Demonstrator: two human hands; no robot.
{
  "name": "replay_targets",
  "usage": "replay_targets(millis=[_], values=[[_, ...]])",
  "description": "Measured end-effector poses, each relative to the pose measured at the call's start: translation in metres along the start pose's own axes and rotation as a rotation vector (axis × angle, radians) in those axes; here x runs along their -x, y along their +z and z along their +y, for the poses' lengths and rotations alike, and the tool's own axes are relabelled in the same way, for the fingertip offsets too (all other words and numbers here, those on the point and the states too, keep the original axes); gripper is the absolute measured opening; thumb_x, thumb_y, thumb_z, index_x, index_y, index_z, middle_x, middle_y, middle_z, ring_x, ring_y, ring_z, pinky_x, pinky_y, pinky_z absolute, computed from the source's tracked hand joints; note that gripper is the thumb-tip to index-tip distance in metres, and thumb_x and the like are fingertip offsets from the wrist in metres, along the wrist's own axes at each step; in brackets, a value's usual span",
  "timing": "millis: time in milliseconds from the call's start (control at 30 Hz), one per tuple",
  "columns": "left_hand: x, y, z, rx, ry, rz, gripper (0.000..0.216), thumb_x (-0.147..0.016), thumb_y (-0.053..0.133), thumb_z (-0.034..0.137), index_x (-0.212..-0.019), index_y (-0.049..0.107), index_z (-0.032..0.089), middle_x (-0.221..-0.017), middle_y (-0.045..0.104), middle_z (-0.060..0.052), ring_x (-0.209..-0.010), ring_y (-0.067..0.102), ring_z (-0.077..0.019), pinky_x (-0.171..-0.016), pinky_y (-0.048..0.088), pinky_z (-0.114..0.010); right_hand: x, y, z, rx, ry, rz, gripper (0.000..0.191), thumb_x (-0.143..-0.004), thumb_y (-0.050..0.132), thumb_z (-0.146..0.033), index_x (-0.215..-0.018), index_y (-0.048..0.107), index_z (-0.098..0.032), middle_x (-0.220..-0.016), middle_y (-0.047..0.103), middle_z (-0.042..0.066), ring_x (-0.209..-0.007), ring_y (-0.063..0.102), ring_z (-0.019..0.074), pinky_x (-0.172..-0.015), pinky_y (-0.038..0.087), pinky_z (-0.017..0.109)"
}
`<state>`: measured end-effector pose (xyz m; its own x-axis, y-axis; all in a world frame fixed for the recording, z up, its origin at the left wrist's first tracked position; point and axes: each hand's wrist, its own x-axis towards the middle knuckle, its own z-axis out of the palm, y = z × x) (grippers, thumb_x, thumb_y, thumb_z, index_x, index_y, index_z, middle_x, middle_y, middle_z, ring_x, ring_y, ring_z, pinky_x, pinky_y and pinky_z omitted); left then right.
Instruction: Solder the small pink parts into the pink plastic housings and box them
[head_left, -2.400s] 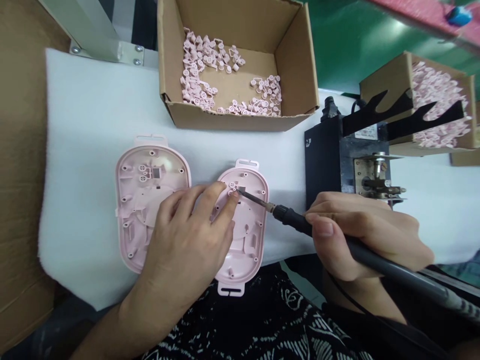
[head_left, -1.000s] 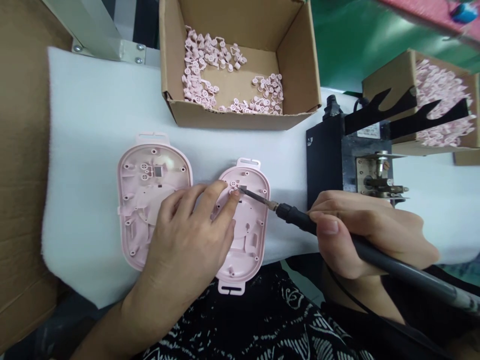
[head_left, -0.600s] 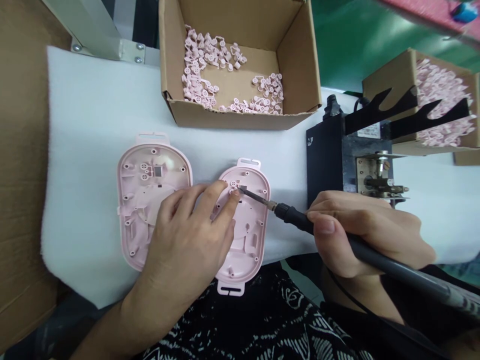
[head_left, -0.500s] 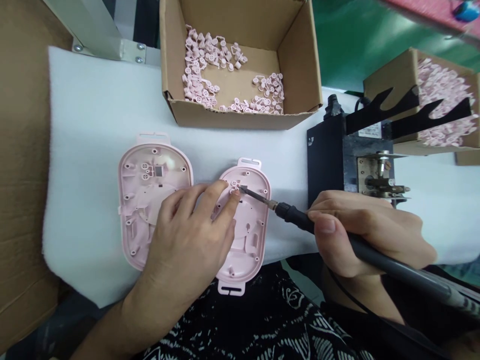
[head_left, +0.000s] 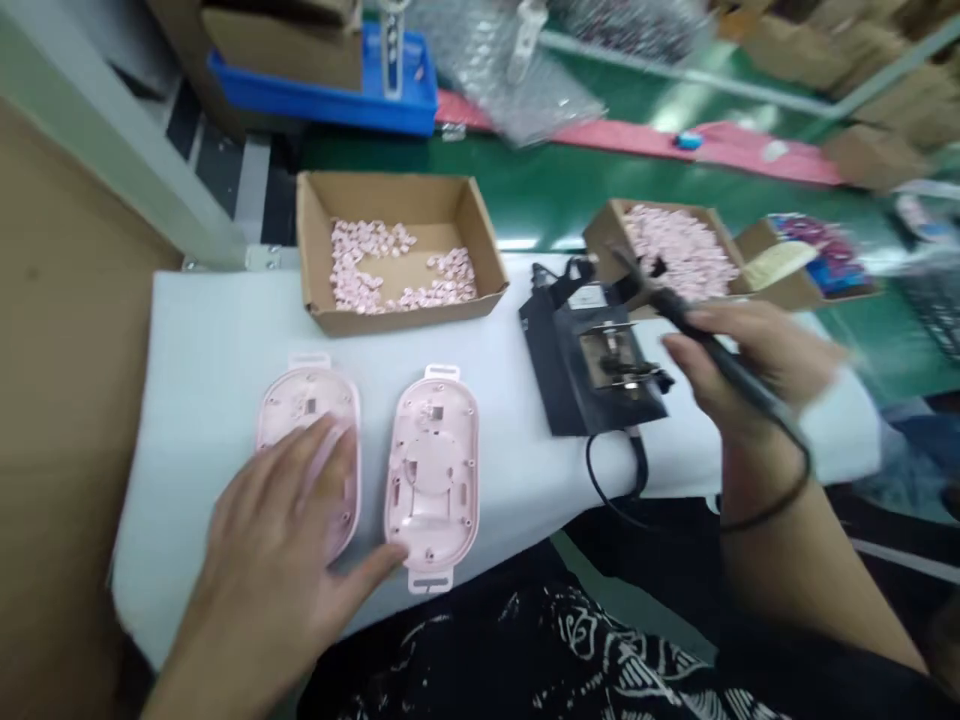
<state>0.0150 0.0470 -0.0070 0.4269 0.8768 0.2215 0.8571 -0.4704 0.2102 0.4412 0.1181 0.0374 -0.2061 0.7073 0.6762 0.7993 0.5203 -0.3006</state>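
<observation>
My right hand (head_left: 750,365) grips a black soldering iron (head_left: 724,365), its tip raised near the forked holder on the black stand (head_left: 562,375). The tip is blurred by motion. Fingers spread, my left hand (head_left: 292,540) hovers over or rests on the left pink plastic shell (head_left: 307,382), hiding much of it; I cannot tell whether it touches. Its thumb reaches the lower left edge of the right pink plastic shell (head_left: 431,465). Both shells lie with the inside up, showing screw posts and a small grey rectangle near the top.
A cardboard box (head_left: 405,315) of small pink parts stands behind the shells. Another box of pink parts (head_left: 682,250) sits behind the stand. A black cable (head_left: 600,480) loops in front of it. Farther back are a blue tray (head_left: 322,105) and a metal post (head_left: 120,110) at left.
The soldering iron has left the right shell and moved right and up toward the stand. My left hand has moved left off the right shell's upper part. The view has widened and shifted.
</observation>
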Motion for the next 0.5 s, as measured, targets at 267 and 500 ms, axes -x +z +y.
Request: replay_targets(millis=[267, 500], values=[[0.038, 0.019, -0.058, 0.052, 0.241, 0.094, 0.074, -0.089, 0.06, 0.028, -0.159, 0.036, 0.031, -0.144, 0.06, -0.007, -0.14, 0.049, -0.0373, -0.116, 0.041, -0.053, -0.012, -0.019, 0.061, 0.233, -0.197, -0.398, 0.052, -0.087, 0.048, 0.001, -0.127, 0.068, -0.025, -0.123, 0.073, 0.009, -0.111, 0.07, 0.0242, -0.095, 0.059, 0.044], [0.015, 0.014, 0.009, 0.157, 0.089, 0.212, 0.07, -0.091, 0.059, 0.011, -0.157, 0.039, 0.024, -0.156, 0.046, -0.015, -0.15, 0.035, -0.0389, -0.119, 0.038, -0.058, 0.053, 0.03, -0.1, -0.356, -0.158, -0.407, 0.053, -0.093, 0.061, -0.028, -0.145, 0.05, -0.027, -0.146, 0.058, 0.012, -0.139, 0.052, 0.0326, -0.108, 0.053, 0.055]])
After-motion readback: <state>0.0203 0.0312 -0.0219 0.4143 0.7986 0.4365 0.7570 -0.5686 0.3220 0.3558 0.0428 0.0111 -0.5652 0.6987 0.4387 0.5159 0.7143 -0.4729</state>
